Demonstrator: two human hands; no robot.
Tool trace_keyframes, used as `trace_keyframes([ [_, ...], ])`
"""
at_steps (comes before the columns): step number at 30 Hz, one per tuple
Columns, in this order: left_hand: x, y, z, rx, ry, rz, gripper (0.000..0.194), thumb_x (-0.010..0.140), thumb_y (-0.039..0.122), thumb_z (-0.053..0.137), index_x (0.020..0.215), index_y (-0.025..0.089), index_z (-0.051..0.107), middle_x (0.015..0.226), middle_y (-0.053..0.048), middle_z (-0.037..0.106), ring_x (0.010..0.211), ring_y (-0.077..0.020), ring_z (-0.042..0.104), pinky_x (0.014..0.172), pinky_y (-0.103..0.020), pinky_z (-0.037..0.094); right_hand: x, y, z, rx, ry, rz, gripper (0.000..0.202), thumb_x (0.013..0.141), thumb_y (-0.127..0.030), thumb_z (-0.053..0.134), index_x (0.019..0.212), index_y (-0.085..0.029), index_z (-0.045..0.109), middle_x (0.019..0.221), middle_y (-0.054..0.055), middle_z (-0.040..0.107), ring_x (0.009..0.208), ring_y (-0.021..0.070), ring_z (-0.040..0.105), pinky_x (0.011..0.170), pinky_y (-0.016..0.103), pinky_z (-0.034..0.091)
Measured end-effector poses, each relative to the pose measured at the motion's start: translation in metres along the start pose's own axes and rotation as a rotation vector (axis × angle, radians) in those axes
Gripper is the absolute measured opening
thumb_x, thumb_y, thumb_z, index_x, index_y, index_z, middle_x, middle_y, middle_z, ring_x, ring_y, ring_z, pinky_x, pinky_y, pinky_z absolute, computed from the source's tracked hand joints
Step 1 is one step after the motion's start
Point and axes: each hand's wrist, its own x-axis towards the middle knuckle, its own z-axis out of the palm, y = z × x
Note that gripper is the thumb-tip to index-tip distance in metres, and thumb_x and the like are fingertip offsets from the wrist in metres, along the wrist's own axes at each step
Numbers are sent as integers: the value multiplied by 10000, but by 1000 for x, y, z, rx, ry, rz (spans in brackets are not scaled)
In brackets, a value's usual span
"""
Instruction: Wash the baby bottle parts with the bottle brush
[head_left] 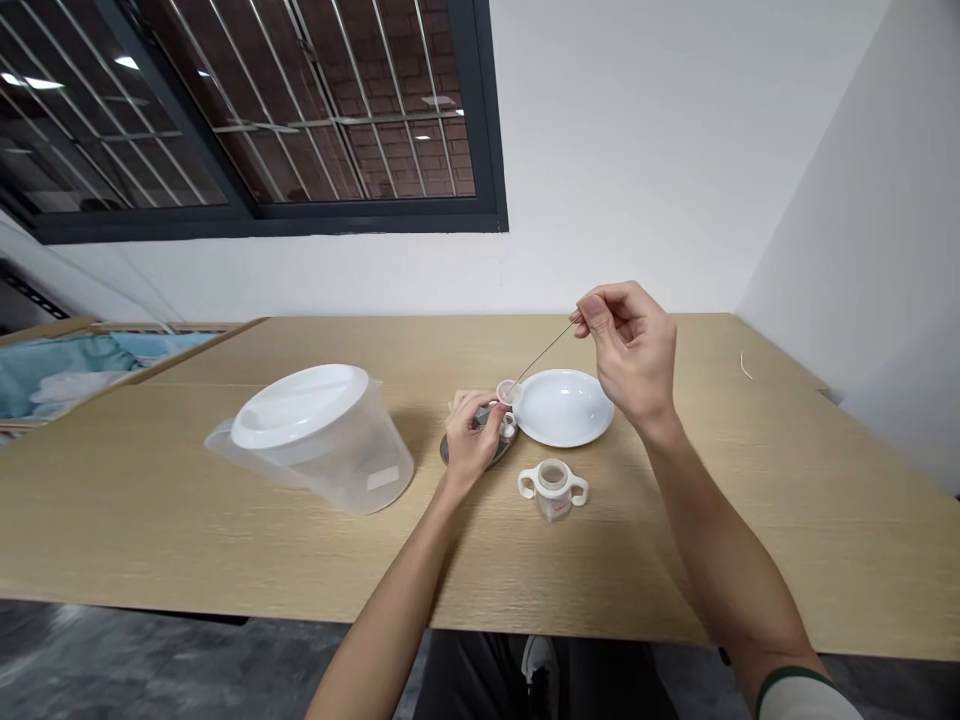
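Note:
My left hand (474, 432) pinches a small, round, translucent piece (508, 392) above a dark oval tray (498, 455). Raised over the table at the right, my right hand (631, 345) holds the upper end of a thin dark rod (547, 349) between thumb and fingers. The rod slants down to the round piece. A small white part with a ring (509, 424) is beside my left fingers, partly hidden. Behind and right of the tray lies a white oval dish (564, 408). Nearer to me stands an open two-handled bottle (553, 492).
A large translucent pitcher (345, 450) with a white lid stands on the left of the wooden table (300, 560). A bent white strip (745, 366) lies at the right. At the far left, an open box (202, 345) holds blue cloth.

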Motion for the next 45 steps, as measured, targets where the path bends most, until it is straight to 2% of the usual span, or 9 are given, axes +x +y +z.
trace_keyframes([
  [4, 0, -1, 0, 12, 0, -10, 106, 893, 279, 649, 858, 186, 685, 807, -33, 668, 801, -159, 572, 767, -317, 433, 0, 1, -1, -36, -9, 3, 301, 948, -470, 560, 889, -175, 580, 827, 28, 637, 732, 105, 613, 695, 259, 535],
  [11, 1, 1, 0, -6, 33, 13, 42, 867, 231, 678, 885, 195, 688, 807, -23, 654, 798, -148, 566, 760, -298, 434, 0, 2, -3, -27, 7, -11, 284, 948, -446, 569, 889, -168, 586, 822, 27, 637, 720, 101, 612, 684, 255, 536],
  [20, 1, 1, 0, 34, 27, -27, 123, 869, 312, 679, 873, 190, 695, 793, -35, 650, 795, -162, 567, 762, -318, 441, 0, 5, -2, -45, -1, -6, 292, 950, -456, 563, 897, -170, 591, 834, 28, 642, 728, 103, 612, 689, 260, 535],
  [29, 3, 4, -2, 31, 61, -29, 99, 880, 279, 662, 867, 183, 680, 790, -30, 644, 789, -159, 566, 762, -312, 436, -10, 22, 12, -63, -211, 101, 272, 947, -413, 555, 875, -153, 587, 798, 20, 629, 699, 100, 597, 672, 240, 477],
  [34, 2, 3, -2, 20, 59, -9, 49, 872, 233, 671, 889, 189, 678, 811, -22, 653, 805, -158, 558, 788, -309, 421, -15, 33, 22, -172, -303, 153, 234, 935, -360, 563, 862, -149, 632, 797, 19, 654, 716, 109, 585, 686, 240, 425],
  [45, 3, 11, -3, -17, -4, -41, 91, 900, 251, 643, 914, 175, 691, 835, -29, 663, 811, -144, 550, 795, -290, 422, -14, 31, 22, -264, -462, 137, 143, 917, -242, 592, 837, -140, 653, 810, 13, 663, 737, 110, 551, 696, 236, 377],
])
